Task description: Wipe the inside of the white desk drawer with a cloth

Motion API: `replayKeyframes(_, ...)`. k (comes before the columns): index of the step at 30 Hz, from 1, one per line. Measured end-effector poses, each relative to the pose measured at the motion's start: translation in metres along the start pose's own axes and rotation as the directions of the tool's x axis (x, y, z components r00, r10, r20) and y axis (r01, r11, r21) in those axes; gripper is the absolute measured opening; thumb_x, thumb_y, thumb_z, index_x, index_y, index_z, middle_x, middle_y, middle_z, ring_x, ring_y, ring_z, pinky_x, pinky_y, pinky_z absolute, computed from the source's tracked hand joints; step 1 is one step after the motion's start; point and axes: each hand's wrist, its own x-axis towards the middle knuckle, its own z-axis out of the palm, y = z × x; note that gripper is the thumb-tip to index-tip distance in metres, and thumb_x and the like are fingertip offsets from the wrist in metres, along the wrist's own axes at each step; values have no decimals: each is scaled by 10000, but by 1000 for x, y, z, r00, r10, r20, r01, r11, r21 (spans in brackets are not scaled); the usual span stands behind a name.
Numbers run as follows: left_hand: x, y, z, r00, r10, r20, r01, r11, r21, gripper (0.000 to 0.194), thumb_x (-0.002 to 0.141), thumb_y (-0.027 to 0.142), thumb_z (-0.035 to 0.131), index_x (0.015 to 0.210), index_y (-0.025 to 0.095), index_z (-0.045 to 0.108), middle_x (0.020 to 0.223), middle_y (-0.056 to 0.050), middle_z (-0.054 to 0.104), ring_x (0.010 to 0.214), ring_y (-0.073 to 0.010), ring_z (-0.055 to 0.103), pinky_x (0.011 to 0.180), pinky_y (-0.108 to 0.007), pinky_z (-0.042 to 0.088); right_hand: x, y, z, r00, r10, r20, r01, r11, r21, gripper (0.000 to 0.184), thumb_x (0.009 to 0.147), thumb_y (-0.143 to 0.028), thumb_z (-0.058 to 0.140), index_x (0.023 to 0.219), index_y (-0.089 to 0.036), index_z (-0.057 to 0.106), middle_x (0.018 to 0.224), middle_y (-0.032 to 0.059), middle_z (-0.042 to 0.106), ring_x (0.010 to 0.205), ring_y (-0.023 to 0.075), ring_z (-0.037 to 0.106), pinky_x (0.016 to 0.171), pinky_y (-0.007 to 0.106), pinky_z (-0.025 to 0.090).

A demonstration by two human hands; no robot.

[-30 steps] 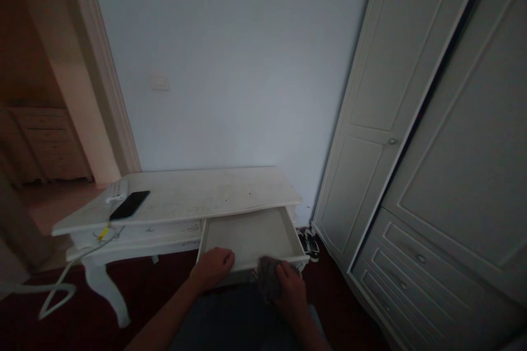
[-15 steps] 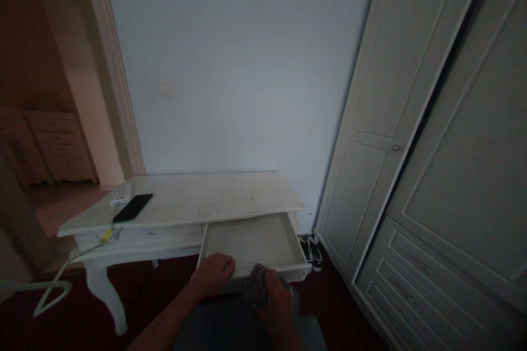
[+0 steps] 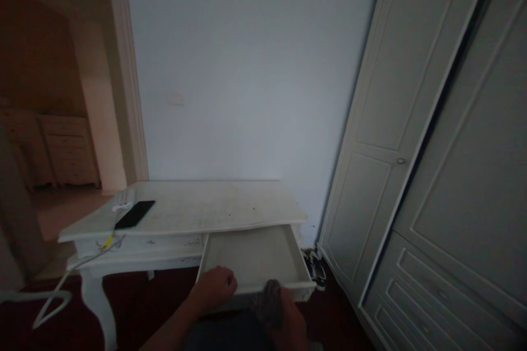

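A white drawer (image 3: 255, 255) is pulled out from the right side of a white table (image 3: 214, 203), and its inside looks bare. My left hand (image 3: 214, 288) is closed over the left part of the drawer's front edge, fingers curled. In my right hand (image 3: 291, 321) is a bunched grey cloth (image 3: 269, 301), held against or just in front of the drawer front; whether it touches cannot be told. The cloth and hand hide part of that front.
A black phone (image 3: 135, 214) lies at the table's left end beside a white power strip (image 3: 124, 199), with a cable (image 3: 82, 260) hanging off. Dark shoes (image 3: 316, 270) sit on the floor right of the drawer. A tall wardrobe (image 3: 370, 142) stands along the right.
The view has tilted up a little, so everything sits lower. My right hand has shifted slightly right with the cloth along the drawer front. The left hand stays at the drawer edge.
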Motion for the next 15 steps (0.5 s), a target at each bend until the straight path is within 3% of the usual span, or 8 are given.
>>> replayKeyframes(2, 0, 0, 0, 1000, -10, 1, 10, 1000, 5, 371, 944, 402, 415, 938, 225, 741, 1028, -124, 775, 991, -283, 713, 821, -378, 462, -1, -15, 21, 995, -95, 42, 96, 995, -30, 523, 689, -169, 656, 1197, -295, 640, 1140, 76, 776, 985, 286, 764, 823, 315, 591)
replayKeyframes(4, -1, 1, -1, 1000, -7, 2, 7, 1000, 6, 370, 948, 403, 410, 942, 228, 736, 1026, -121, 774, 1000, -283, 711, 823, -379, 461, -1, -11, 22, 987, -147, 69, 154, 983, -101, 666, 594, -108, 644, 1236, -283, 637, 1251, 95, 750, 1092, 304, 738, 927, 340, 575)
replayKeyframes(6, -2, 1, -2, 1000, 2, 4, -2, 1000, 5, 369, 951, 413, 407, 938, 231, 728, 1019, -119, 772, 995, -281, 708, 817, -378, 458, 0, 9, 4, 984, -139, 110, 158, 970, -186, 768, 517, -78, 622, 1257, -283, 646, 1325, 103, 723, 1172, 329, 707, 989, 371, 555)
replayKeyframes(8, -3, 1, -3, 1000, 7, 6, -7, 1000, 1, 366, 949, 418, 408, 936, 230, 721, 1014, -119, 770, 981, -280, 706, 805, -377, 454, 3, 37, -27, 987, -78, 144, 112, 962, -250, 738, 519, -84, 615, 1224, -294, 672, 1318, 99, 728, 1166, 338, 708, 963, 384, 564)
replayKeyframes(12, -2, 1, -3, 1000, 20, 7, -19, 1000, -9, 344, 937, 402, 419, 921, 226, 714, 1010, -116, 767, 987, -275, 700, 810, -368, 450, 10, 77, -84, 996, 82, 18, -74, 959, -273, 516, 706, -204, 606, 1214, -265, 670, 1216, 105, 758, 1086, 312, 735, 864, 366, 573)
replayKeyframes(15, 0, 1, -2, 1000, 23, 4, -23, 1000, -15, 339, 931, 403, 429, 910, 227, 718, 1018, -108, 768, 995, -265, 698, 824, -356, 449, 11, 68, -84, 986, 149, -79, -164, 956, -242, 430, 805, -320, 600, 1228, -269, 657, 1132, 70, 770, 953, 267, 761, 734, 299, 561)
